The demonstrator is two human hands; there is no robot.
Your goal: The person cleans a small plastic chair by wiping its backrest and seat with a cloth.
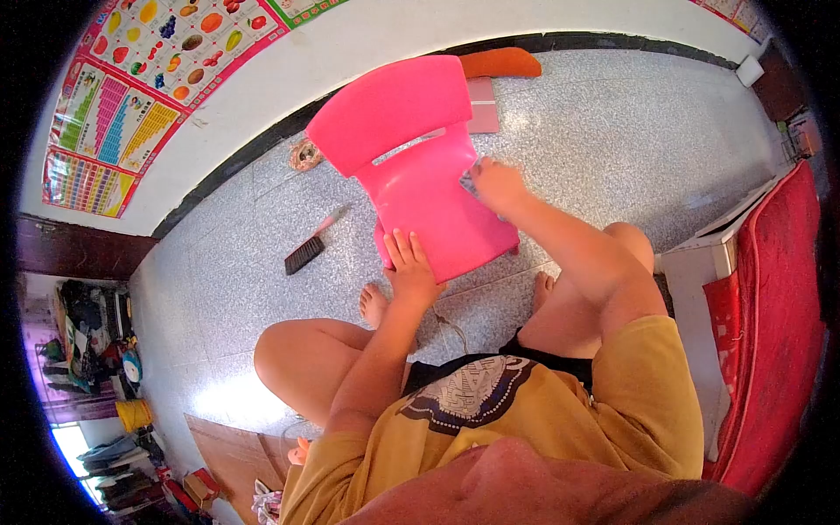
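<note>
A pink plastic chair [429, 206] stands on the floor in front of me, its slotted backrest on the far side. My left hand [411, 273] lies on the near left part of the seat with its fingers spread. At the seat's right edge, my right hand [497, 184] is closed around a greyish-blue cloth [469, 181] and presses it to the chair. Most of the cloth is hidden under the fingers. A brush [306, 252] with dark bristles and a pale handle lies on the floor left of the chair.
Behind the chair lie an orange object [503, 62] and a flat pinkish piece [483, 105]. A small woven-looking item [304, 156] sits near the wall. A red-covered piece of furniture [779, 324] borders the right side; a brown board [232, 455] lies lower left.
</note>
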